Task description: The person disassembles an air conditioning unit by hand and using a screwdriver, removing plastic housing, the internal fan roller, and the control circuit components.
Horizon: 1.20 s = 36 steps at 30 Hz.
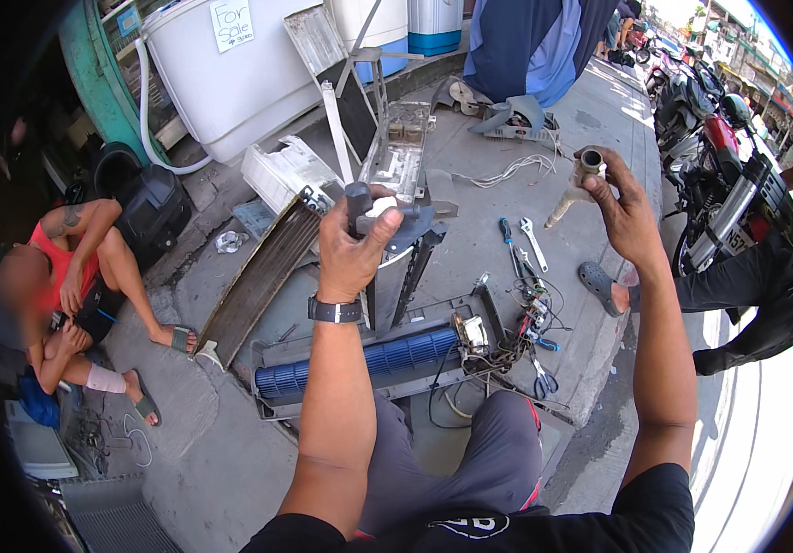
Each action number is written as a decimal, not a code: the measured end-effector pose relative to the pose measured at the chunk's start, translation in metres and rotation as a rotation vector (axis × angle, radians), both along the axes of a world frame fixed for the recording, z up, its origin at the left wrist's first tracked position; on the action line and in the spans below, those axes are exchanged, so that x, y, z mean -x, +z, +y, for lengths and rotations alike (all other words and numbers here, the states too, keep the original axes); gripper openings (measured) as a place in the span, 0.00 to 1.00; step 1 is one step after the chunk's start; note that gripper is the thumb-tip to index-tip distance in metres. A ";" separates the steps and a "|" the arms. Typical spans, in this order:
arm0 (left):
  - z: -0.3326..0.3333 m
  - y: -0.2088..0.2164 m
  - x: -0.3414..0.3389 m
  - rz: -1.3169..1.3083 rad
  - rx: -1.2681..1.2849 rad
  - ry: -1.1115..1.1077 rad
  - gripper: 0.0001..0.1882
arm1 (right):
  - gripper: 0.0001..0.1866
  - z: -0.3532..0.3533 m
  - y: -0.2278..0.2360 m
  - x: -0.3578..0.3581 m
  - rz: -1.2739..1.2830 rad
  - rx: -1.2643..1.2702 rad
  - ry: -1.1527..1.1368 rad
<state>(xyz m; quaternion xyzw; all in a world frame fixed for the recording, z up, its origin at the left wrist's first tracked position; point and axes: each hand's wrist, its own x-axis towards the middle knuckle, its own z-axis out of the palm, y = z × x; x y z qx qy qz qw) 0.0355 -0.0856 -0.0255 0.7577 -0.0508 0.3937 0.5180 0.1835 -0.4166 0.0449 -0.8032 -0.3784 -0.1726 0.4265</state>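
A dark, rounded piece (358, 201) with a white part (381, 207) beside it is grasped in the left hand (360, 241); since it is partly covered by the fingers, its exact kind cannot be told. A dull, tubular fitting (574, 195) is gripped between thumb and fingers of the right hand (627, 198), its round mouth turned upward and its narrow end pointed down. Both pieces are held up above the pavement (203, 452), well apart from each other.

Below, a blue ribbed fan drum (387, 358) is seated in an uncovered grey housing (415, 382), with a bundle of loose wires (535, 318) spread at its right end. A finned panel (263, 272) is leaned at the left, separate from the housing. An adjustable wrench (533, 244) and scissors (545, 380) are left lying nearby, touched by neither hand. From this, the unit is judged to be largely opened up: the drum is not yet taken out, and the cover, panel and wiring are not yet put back.
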 end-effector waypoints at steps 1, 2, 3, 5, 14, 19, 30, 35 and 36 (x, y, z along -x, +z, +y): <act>-0.001 0.000 -0.001 -0.029 0.034 -0.015 0.26 | 0.22 -0.001 -0.003 0.000 -0.171 0.049 -0.024; -0.001 -0.001 0.000 -0.056 0.065 -0.031 0.27 | 0.21 0.001 -0.011 0.000 -0.199 0.076 -0.055; 0.002 -0.001 0.000 -0.047 0.047 -0.013 0.27 | 0.20 0.004 -0.022 0.002 -0.232 0.103 -0.091; -0.001 0.005 0.000 -0.014 0.055 0.000 0.29 | 0.19 0.007 -0.039 0.010 -0.150 0.068 -0.120; -0.010 -0.004 -0.016 -0.014 0.090 0.120 0.30 | 0.15 0.053 -0.113 0.039 -0.103 -0.422 0.023; -0.017 -0.002 -0.018 0.030 0.090 0.102 0.32 | 0.18 0.050 -0.104 0.049 -0.110 -0.369 -0.007; -0.049 -0.005 -0.024 0.126 0.003 -0.119 0.27 | 0.20 0.068 -0.067 0.064 -0.341 -0.160 -0.163; -0.055 -0.007 -0.026 0.117 0.016 -0.156 0.26 | 0.19 0.075 -0.061 0.069 -0.353 -0.022 -0.070; -0.055 -0.007 -0.026 0.123 0.014 -0.168 0.26 | 0.19 0.077 -0.061 0.070 -0.356 0.012 -0.054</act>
